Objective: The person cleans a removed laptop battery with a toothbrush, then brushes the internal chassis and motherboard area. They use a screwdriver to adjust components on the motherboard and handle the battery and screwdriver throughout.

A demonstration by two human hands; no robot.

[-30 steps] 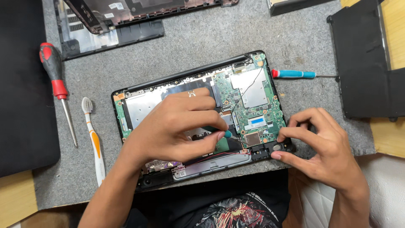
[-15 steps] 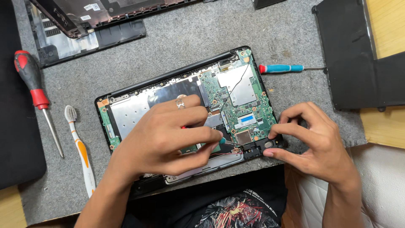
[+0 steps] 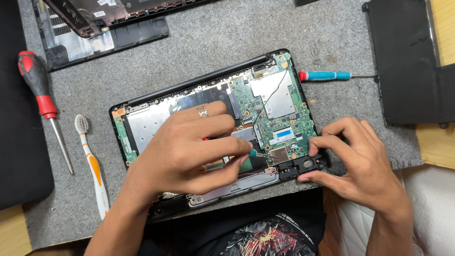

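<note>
An opened laptop base (image 3: 156,95) lies on a grey mat, its green circuit board (image 3: 277,111) exposed at the right. My left hand (image 3: 189,147), a ring on one finger, is closed around a small teal-tipped screwdriver (image 3: 254,152) whose tip rests on the board near a copper-coloured chip. My right hand (image 3: 355,161) grips the laptop's near right corner by the black speaker (image 3: 303,166), thumb below and fingers on top.
A red-and-black screwdriver (image 3: 40,90) and an orange-and-white toothbrush (image 3: 92,166) lie at the left. A teal precision screwdriver (image 3: 327,75) lies right of the laptop. A removed laptop cover (image 3: 99,28) sits at the back left, a black panel (image 3: 407,66) at the right.
The view shifted slightly; both hands stay in the same place on the laptop, the left still working the small screwdriver at the board.
</note>
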